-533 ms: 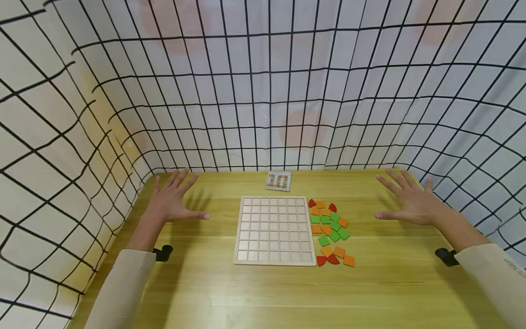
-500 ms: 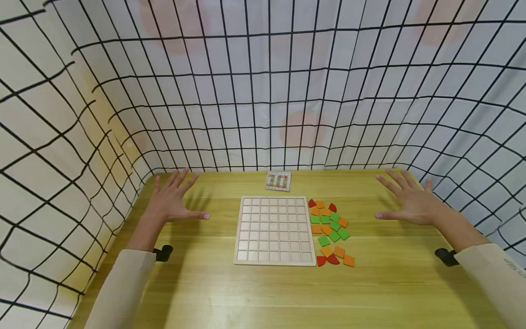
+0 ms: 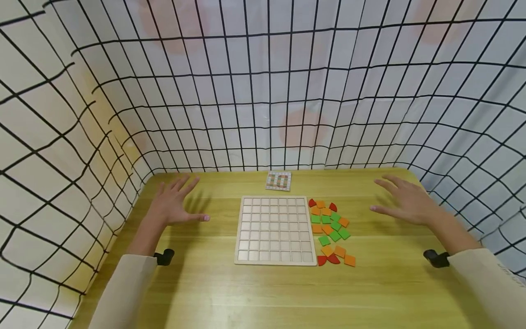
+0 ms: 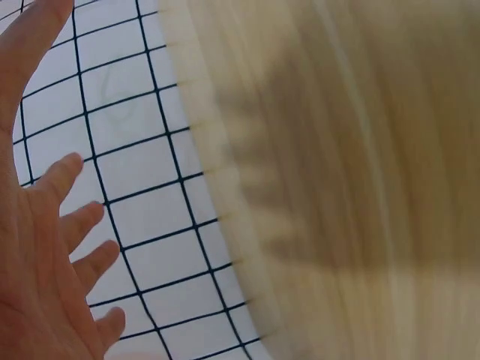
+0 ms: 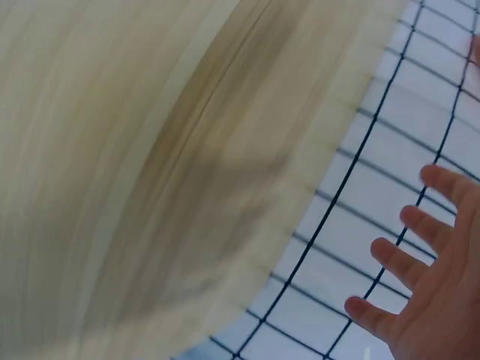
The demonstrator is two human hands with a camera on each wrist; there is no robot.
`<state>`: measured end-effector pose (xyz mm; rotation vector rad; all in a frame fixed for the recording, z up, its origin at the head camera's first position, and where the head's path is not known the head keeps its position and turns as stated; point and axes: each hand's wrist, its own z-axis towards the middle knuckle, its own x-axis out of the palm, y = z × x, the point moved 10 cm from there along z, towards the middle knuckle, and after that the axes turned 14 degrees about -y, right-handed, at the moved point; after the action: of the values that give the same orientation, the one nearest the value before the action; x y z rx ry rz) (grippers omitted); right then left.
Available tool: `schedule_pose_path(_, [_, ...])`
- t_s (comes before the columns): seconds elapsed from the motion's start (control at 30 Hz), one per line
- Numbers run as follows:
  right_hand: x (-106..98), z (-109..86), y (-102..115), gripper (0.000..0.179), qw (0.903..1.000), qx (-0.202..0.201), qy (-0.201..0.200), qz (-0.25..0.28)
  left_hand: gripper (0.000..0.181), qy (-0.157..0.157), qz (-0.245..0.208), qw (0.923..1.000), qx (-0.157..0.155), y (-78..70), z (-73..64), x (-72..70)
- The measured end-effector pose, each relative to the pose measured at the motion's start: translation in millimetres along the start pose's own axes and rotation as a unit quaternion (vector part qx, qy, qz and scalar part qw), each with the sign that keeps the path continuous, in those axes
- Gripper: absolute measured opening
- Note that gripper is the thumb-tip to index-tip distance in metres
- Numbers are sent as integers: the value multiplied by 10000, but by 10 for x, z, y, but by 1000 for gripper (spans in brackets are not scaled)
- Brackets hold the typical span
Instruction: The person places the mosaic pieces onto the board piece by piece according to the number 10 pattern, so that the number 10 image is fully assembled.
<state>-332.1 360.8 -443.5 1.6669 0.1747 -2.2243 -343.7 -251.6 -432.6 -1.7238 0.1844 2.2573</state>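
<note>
My left hand (image 3: 171, 204) hovers over the table's left side, fingers apart and holding nothing. On the opposite side my right hand (image 3: 407, 201) is held above the table, also with nothing in it. Between them lies a pale wooden grid board (image 3: 276, 230) with bare square cells. Along its right edge are scattered flat pieces: orange squares (image 3: 349, 260), green squares (image 3: 324, 240) and red quarter-round pieces (image 3: 322, 260). The right hand is nearer to these pieces. In the wrist views, the left palm (image 4: 45, 277) and the right fingers (image 5: 397, 262) show against the grid-patterned cloth.
A small card (image 3: 278, 181) with a coloured grid pattern lies behind the board. The wooden table (image 3: 263, 292) ends at a white cloth with black grid lines (image 3: 263, 114), which rises at the back and both sides.
The right hand has shifted slightly left and its fingers have drawn closer together. The left hand's fingers have bent a little. Board, card and pieces lie as before.
</note>
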Motion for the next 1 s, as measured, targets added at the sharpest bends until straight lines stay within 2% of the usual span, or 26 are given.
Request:
schedule_pose_path(0.2, [181,79,148,87,9972,283,-8,686,123,-93,-221,9997,101,-72,-52,124])
schedule_pose_path(0.37, [312,107,275,81,9946,401,24,959,120,-175,-569,9982,-51,-166,-118,258])
schedule_pose_path(0.47, [395,119,331,80,9919,491,54,1166,120,-140,-853,9962,-92,-256,-169,368])
schedule_pose_path(0.7, [580,155,497,69,9825,557,-63,1776,119,48,-1211,9925,-137,-448,-298,579])
schedule_pose_path(0.83, [698,168,603,55,9770,565,-91,2056,119,143,-1350,9907,22,-602,-323,619])
schedule_pose_path(1.0, [811,216,681,46,9750,714,-161,2100,117,156,-1532,9877,253,-794,-312,628])
